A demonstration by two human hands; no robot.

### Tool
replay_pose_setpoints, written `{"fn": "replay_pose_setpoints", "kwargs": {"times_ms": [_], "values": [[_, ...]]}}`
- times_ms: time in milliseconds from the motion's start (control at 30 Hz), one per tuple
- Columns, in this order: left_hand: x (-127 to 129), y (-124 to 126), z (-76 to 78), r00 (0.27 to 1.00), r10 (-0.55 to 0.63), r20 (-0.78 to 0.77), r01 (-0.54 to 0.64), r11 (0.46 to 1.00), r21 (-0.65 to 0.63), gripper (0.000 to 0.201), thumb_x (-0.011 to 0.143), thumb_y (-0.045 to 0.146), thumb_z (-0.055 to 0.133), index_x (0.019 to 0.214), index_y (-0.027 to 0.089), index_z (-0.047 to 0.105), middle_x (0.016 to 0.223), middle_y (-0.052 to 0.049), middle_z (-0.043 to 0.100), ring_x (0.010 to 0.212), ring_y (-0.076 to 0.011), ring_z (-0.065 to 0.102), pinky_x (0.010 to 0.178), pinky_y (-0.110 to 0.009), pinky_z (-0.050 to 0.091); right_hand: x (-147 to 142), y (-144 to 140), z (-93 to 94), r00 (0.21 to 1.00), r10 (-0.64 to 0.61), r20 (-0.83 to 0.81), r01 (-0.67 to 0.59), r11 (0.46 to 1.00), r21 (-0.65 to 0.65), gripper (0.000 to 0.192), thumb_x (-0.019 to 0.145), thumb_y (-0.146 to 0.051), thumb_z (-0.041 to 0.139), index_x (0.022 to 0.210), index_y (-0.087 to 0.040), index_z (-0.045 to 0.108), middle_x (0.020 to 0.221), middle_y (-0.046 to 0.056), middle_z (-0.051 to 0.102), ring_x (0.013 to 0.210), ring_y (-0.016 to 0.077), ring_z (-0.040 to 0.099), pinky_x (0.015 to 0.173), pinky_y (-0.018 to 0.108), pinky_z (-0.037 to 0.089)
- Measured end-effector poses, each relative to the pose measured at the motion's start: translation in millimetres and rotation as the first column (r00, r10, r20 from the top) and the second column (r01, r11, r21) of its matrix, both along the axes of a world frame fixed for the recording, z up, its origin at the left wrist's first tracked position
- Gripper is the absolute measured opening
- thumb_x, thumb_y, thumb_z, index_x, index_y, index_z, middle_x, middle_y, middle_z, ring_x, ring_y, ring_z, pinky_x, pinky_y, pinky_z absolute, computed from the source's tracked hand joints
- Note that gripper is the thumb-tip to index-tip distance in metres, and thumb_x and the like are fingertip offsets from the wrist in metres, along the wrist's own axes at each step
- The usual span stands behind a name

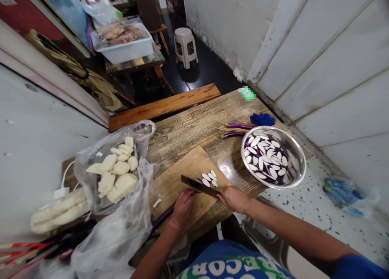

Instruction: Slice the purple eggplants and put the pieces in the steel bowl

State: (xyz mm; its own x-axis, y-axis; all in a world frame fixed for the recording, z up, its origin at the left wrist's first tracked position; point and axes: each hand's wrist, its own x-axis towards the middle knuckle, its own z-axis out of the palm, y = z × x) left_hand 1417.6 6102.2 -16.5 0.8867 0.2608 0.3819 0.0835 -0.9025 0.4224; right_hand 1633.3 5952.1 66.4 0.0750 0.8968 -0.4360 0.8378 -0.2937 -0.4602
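A long purple eggplant (165, 219) lies across the cutting board (179, 169), and my left hand (184, 208) is closed on it near the cut end. In my right hand (234, 199) is the handle of a cleaver (199, 186), whose wide dark blade stands at the eggplant's end, beside my left fingertips. Several white oval eggplant slices (209, 178) with purple edges lie just beyond the blade. One pale scrap (157, 203) sits at the board's left. The blade hides part of the cut end.
To the right, a steel bowl (299, 171) holds many eggplant slices. Behind it are whole eggplants (232, 135), thin skewers and a blue cloth-like bundle (262, 119). At left, a plastic bag (91, 157) surrounds pale sliced pieces (120, 169). A wooden bench (170, 105) stands beyond the table.
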Motion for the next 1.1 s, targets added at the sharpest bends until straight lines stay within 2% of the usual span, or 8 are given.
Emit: {"fn": "replay_pose_setpoints", "kwargs": {"times_ms": [67,133,267,467,667,833,1100], "values": [[-1,0,3.3,1.000,0.015,-0.010,-0.015,1.000,-0.027,0.021,0.087,0.010,0.041,0.100,0.014,0.057,0.103,-0.008,0.058,0.098,-0.0179,0.053,0.086,-0.037,0.050,2,-4,1.3,0.998,-0.055,0.012,0.055,0.998,-0.012,0.034,0.092,-0.028,0.029,0.093,-0.012,0.060,0.083,0.010,0.066,0.075,0.0205,0.063,0.066,0.027,0.043],[-4,0,3.1,0.998,0.066,0.004,-0.066,0.998,0.018,0.022,0.087,0.011,0.043,0.104,0.014,0.057,0.104,-0.009,0.057,0.100,-0.0187,0.052,0.086,-0.038,0.049,4,-10,5.1,0.998,-0.067,0.022,0.067,0.998,-0.013,0.035,0.092,-0.028,0.029,0.090,-0.013,0.059,0.082,0.010,0.066,0.073,0.0204,0.063,0.065,0.027,0.044],[-10,0,-0.8,0.991,0.131,0.006,-0.131,0.985,0.112,0.026,0.088,0.011,0.040,0.109,0.014,0.055,0.107,-0.011,0.057,0.105,-0.0204,0.051,0.088,-0.041,0.049,6,-18,15.2,1.000,-0.010,0.023,0.010,1.000,0.010,0.036,0.093,-0.027,0.027,0.088,-0.012,0.059,0.081,0.011,0.065,0.072,0.0194,0.062,0.066,0.028,0.043],[-16,1,-2.0,0.979,0.188,0.077,-0.190,0.981,0.025,0.021,0.086,0.011,0.046,0.103,0.016,0.058,0.103,-0.007,0.058,0.101,-0.0176,0.054,0.084,-0.037,0.051,6,-19,26.7,0.992,0.126,0.015,-0.127,0.990,0.055,0.033,0.093,-0.026,0.028,0.086,-0.013,0.058,0.078,0.010,0.065,0.069,0.0193,0.061,0.060,0.029,0.038],[-30,4,-5.4,0.986,0.162,-0.025,-0.158,0.981,0.114,0.028,0.088,0.012,0.040,0.109,0.016,0.058,0.109,-0.010,0.058,0.106,-0.0211,0.051,0.090,-0.043,0.048,10,-13,27.7,0.982,0.173,0.081,-0.176,0.984,0.031,0.034,0.093,-0.026,0.028,0.086,-0.014,0.059,0.079,0.008,0.065,0.070,0.0198,0.062,0.059,0.028,0.036],[-34,5,-10.3,0.986,0.157,0.061,-0.163,0.981,0.105,0.021,0.088,0.012,0.044,0.103,0.015,0.058,0.105,-0.009,0.059,0.105,-0.0196,0.053,0.087,-0.040,0.050,13,-9,27.5,0.972,0.223,0.072,-0.226,0.973,0.043,0.034,0.093,-0.026,0.027,0.085,-0.014,0.058,0.079,0.008,0.065,0.069,0.0202,0.062,0.058,0.028,0.036],[-34,5,-9.5,0.990,0.126,0.056,-0.130,0.988,0.082,0.021,0.085,0.008,0.047,0.103,0.011,0.058,0.104,-0.011,0.059,0.105,-0.0196,0.052,0.090,-0.039,0.049,19,-1,27.8,0.953,0.284,0.102,-0.290,0.956,0.051,0.032,0.092,-0.024,0.030,0.083,-0.014,0.059,0.077,0.008,0.065,0.069,0.0200,0.063,0.058,0.028,0.037]]}}
